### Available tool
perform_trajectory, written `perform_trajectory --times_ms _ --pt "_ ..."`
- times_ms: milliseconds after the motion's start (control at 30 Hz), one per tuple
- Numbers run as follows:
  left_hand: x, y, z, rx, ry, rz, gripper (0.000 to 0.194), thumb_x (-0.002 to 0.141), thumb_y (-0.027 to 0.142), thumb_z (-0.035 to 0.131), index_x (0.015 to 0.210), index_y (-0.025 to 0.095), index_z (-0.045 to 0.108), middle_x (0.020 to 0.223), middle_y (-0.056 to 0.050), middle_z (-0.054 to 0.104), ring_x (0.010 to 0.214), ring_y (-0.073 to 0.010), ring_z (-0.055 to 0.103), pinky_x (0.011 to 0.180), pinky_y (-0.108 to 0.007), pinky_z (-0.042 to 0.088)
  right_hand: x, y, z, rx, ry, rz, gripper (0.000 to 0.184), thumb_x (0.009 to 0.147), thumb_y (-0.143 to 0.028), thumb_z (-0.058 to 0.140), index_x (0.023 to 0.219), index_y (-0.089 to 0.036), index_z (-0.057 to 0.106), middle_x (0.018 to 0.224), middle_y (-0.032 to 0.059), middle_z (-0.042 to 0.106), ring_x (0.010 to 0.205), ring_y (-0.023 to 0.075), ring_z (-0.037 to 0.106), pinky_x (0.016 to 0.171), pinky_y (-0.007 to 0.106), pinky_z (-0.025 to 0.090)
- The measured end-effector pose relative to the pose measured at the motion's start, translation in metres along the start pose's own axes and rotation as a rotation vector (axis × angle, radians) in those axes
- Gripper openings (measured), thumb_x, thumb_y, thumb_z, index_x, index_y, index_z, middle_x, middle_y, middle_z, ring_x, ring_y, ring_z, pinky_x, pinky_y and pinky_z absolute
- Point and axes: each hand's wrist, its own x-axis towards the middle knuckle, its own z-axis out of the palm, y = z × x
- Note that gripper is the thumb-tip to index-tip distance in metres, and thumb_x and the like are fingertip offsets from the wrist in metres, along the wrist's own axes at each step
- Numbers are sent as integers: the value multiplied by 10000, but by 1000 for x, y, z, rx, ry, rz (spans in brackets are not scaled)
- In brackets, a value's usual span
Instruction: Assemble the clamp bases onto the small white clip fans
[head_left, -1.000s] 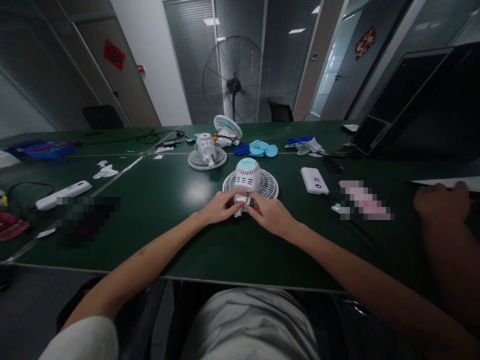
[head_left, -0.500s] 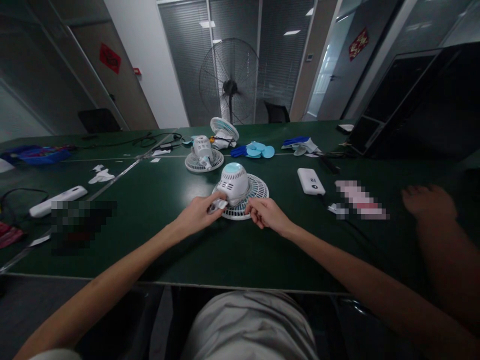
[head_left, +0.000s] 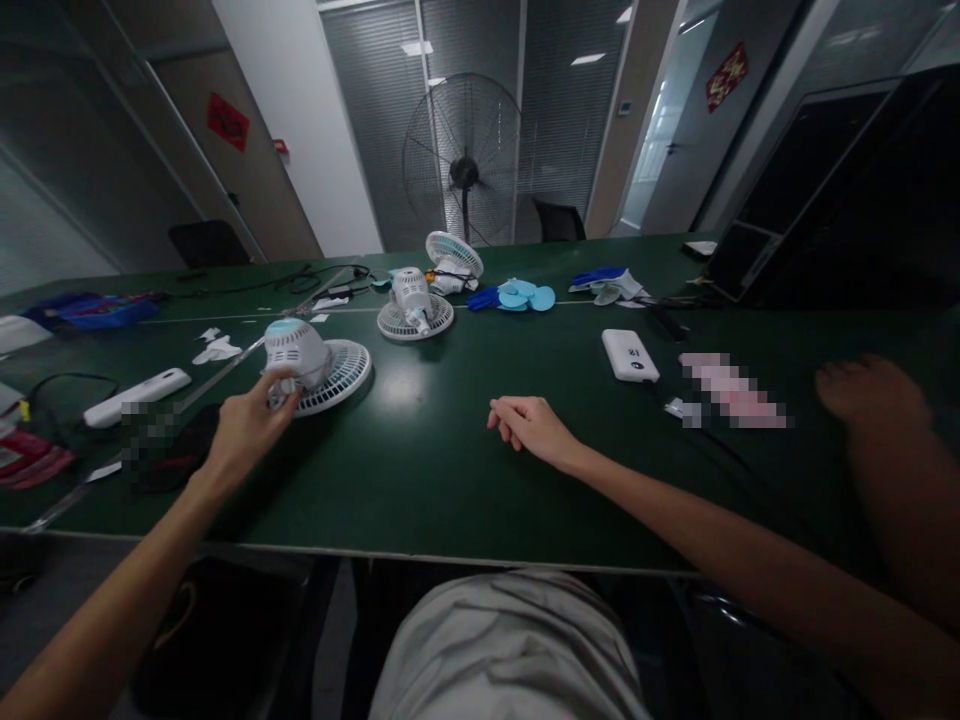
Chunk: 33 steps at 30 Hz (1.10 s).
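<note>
A white fan head (head_left: 298, 350) with a pale blue motor cap and a round grille is at the left of the green table (head_left: 420, 470). My left hand (head_left: 259, 415) grips it by the neck below the motor housing, and the grille side faces down. Over the middle of the table is my right hand (head_left: 529, 425), its fingers curled; whether something small is pinched in them I cannot make out. Another white fan (head_left: 412, 300) lies grille down farther back, with a third fan (head_left: 454, 262) behind it.
Light blue fan blades (head_left: 525, 294) and gloves (head_left: 611, 284) lie toward the back. A white power bank (head_left: 630, 356) with a cable is to the right, near another person's hand (head_left: 874, 390). At left are a white power strip (head_left: 139, 397) and a blue tray (head_left: 105, 308).
My left hand has carried the fan head from the middle of the table to the left. My right hand has stayed nearly in place, now apart from the fan.
</note>
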Motion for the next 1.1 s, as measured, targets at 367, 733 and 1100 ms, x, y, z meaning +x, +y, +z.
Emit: perform_trajectory --times_ms 367,733,1100 --pt "132 0 84 132 79 -142 469 999 401 547 1419 194 525 1061 -144 697 949 -340 682 813 -426 539 0 1 -3 -67 -19 -27 457 1056 -523 452 878 -187 705 666 -29 605 504 97 557 531 233 426" --pt "118 67 100 1 425 -154 534 956 414 599 1439 206 509 1682 -226 171 1525 -503 219 1125 -742 309 -2 1 -1 -78 -4 -48 453 1056 -521 454 876 -194 710 666 -28 603 515 98 565 539 230 431" --pt "135 179 171 -406 284 81 483 955 288 603 1390 109 490 1389 -215 545 1325 -334 516 1158 -441 405 -3 -1 -4 -71 -23 -27 443 1064 -507 449 877 -197 704 669 -29 606 518 98 564 547 232 437"
